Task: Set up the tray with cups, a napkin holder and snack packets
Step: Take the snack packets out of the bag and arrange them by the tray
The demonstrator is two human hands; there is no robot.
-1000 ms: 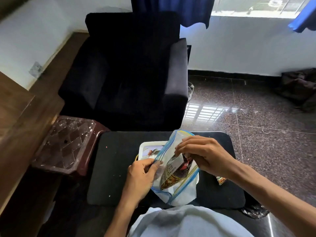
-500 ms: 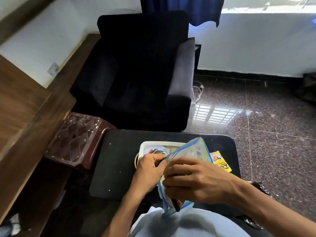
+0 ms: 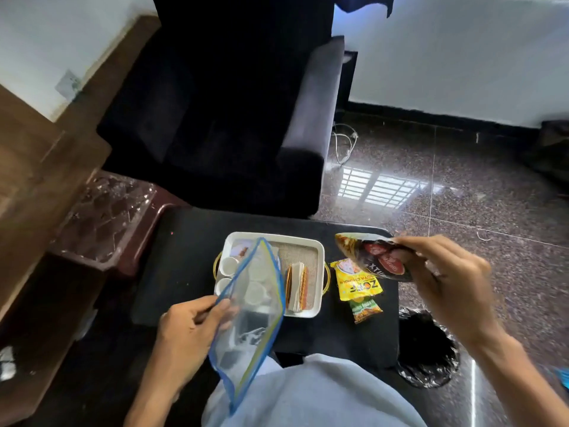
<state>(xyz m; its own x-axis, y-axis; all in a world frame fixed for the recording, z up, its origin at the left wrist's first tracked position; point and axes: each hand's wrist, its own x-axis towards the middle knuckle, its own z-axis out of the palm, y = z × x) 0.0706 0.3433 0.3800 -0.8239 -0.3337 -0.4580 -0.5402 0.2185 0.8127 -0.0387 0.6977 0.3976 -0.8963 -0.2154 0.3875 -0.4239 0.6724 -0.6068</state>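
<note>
Snack packets are coming out: your left hand [image 3: 187, 325] now pinches the emptied zip bag [image 3: 249, 315] over the tray [image 3: 318, 251], while your right hand [image 3: 446, 272] has lifted the dark packet [image 3: 372, 257] clear, gripped above two packets [image 3: 358, 283] beside the tray.

A white tray [image 3: 320, 272] on the black table holds small white cups [image 3: 229, 265] and an upright napkin holder [image 3: 297, 286]. Yellow [image 3: 358, 283] and green snack packets [image 3: 365, 309] lie just right of it; a dark packet [image 3: 369, 257] is held above them.
</note>
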